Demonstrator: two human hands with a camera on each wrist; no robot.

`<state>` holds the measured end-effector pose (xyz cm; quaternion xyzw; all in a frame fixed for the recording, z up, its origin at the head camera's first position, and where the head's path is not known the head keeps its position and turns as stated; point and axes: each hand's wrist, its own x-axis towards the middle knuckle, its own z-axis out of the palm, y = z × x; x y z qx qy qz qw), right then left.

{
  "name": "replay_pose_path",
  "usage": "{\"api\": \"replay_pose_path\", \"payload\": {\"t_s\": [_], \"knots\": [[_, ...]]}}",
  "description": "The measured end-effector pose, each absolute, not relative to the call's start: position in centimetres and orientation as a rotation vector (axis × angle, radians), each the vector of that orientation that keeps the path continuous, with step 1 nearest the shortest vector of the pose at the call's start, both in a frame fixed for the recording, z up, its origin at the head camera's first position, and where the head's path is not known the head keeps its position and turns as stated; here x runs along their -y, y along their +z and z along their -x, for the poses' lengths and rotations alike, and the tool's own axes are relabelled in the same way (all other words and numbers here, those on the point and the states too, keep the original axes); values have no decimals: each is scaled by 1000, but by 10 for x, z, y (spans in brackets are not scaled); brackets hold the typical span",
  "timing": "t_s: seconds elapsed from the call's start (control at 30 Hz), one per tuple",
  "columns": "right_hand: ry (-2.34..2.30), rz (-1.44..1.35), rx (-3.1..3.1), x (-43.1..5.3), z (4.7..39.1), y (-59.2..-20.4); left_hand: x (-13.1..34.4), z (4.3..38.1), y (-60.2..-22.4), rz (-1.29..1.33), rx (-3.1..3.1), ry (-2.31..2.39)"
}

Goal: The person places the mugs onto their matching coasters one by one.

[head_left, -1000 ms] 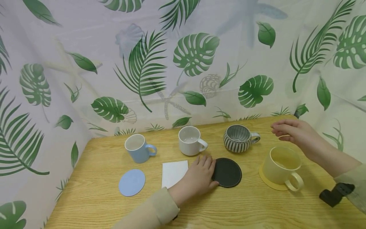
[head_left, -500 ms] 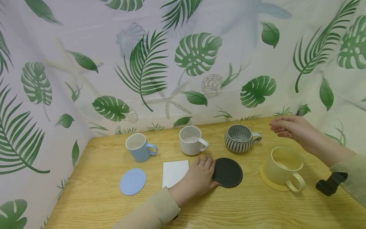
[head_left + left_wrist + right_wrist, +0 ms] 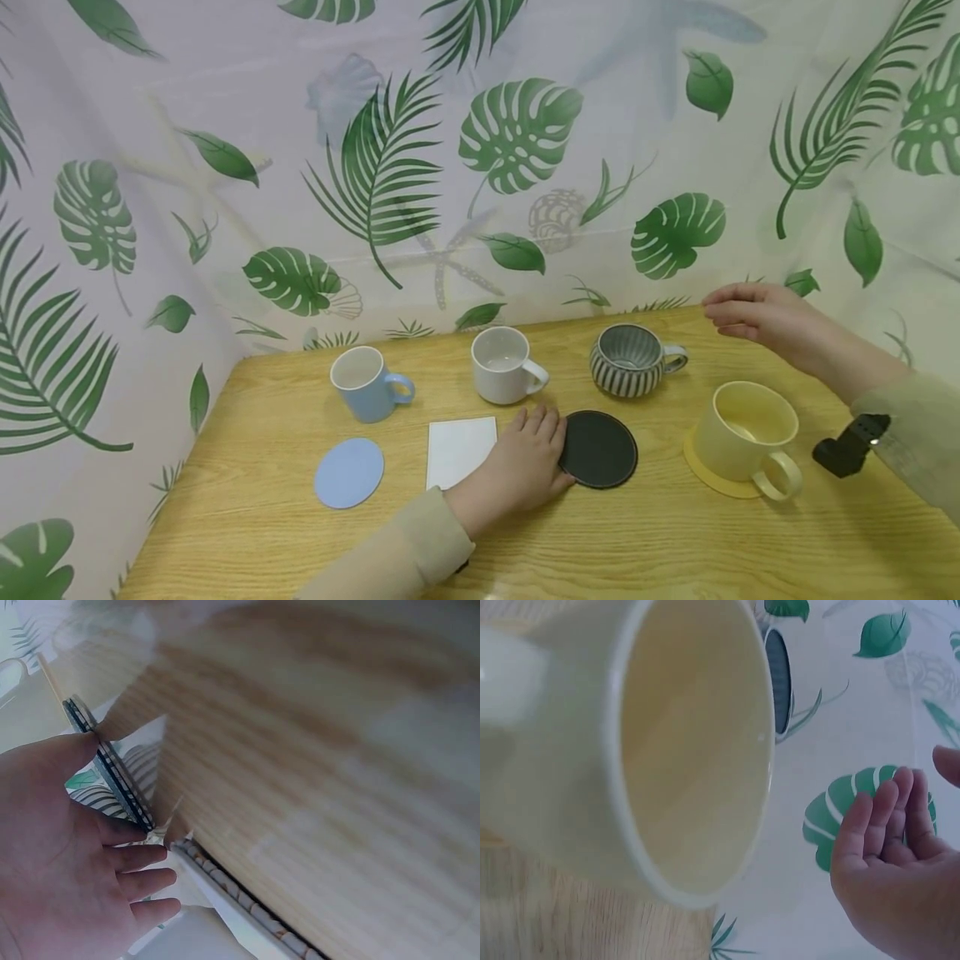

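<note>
In the head view my left hand (image 3: 521,467) lies palm down on the table between a white square coaster (image 3: 459,450) and a black round coaster (image 3: 600,450). Its fingers are fairly straight; the thumb and index finger touch the black coaster's left edge, also seen in the left wrist view. Above the far right of the table hovers my right hand (image 3: 765,321), relaxed and holding nothing. Below it, a yellow mug (image 3: 738,442) stands on a yellow coaster (image 3: 701,475). The right wrist view shows that hand's loosely bent fingers (image 3: 885,817) beyond the large mug.
Along the back stand a blue mug (image 3: 366,396), a white mug (image 3: 498,371) and a grey striped cup (image 3: 626,367). A blue round coaster (image 3: 349,472) lies at the left. A leaf-print curtain (image 3: 480,167) rises behind the table's far edge.
My right hand has risen slightly and its forearm has shifted to the left. The left hand stays against the black coaster; mugs and coasters have not moved.
</note>
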<state>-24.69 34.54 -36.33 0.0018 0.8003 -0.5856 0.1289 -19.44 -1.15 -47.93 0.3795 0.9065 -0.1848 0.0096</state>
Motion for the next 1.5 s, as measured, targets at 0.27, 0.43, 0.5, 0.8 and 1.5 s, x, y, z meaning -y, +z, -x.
{"api": "replay_pose_path", "payload": {"t_s": [0.27,0.43,0.5,0.8,1.5], "knots": [[-1622,52,-2333,-359,264,-377,12,196,-482,-1169,-2820,-546],[-1532,97,-2345,-362,272,-382,12,198,-484,-1164,-2814,-554],[-1521,104,-2331,-364,275,-385,12,198,-485,-1162,-2810,-553],[-1449,186,-2326,-374,286,-402,11,198,-481,-1142,-2789,-552],[-1275,349,-2190,-380,300,-429,13,198,-480,-1142,-2784,-513]]}}
